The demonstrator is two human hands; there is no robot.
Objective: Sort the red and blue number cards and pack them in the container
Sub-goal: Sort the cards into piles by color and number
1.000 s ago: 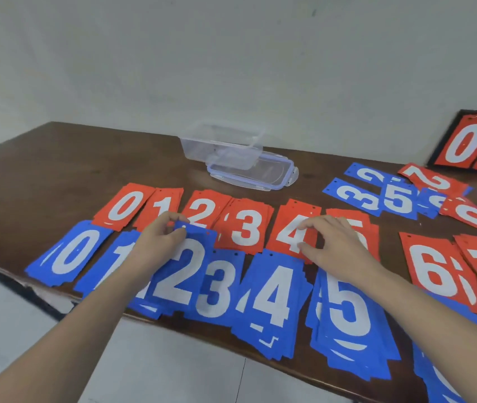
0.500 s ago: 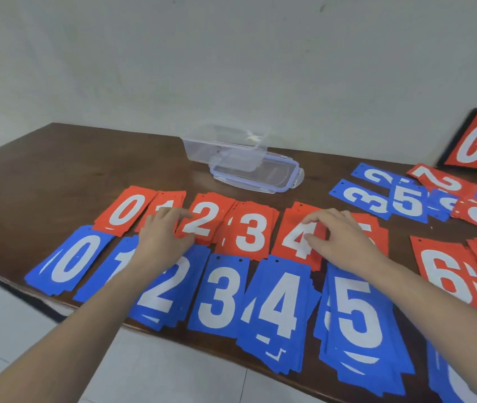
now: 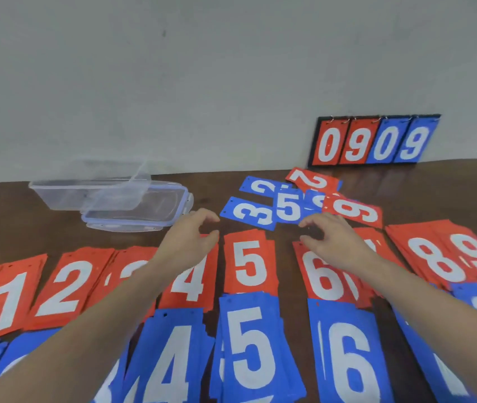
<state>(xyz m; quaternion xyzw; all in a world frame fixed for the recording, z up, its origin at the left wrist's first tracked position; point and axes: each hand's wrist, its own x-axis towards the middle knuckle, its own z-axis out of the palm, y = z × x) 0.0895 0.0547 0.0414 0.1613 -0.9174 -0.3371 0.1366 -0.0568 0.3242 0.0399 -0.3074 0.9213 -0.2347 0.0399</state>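
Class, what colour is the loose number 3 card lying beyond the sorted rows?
Blue with a white numeral: the loose 3 card, seen in the head view.

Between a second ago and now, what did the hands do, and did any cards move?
Both hands left the sorted rows: the left hand let go of the blue 2 pile and the right hand lifted off the red 4 and 5 piles. Both reached forward toward the unsorted cards, fingers loosely curled, holding nothing. The view shifted right. The sorted piles, the container and its lid stayed put.

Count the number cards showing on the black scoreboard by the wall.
4 cards, left to right: red 0, red 9, blue 0, blue 9. More may hang behind.
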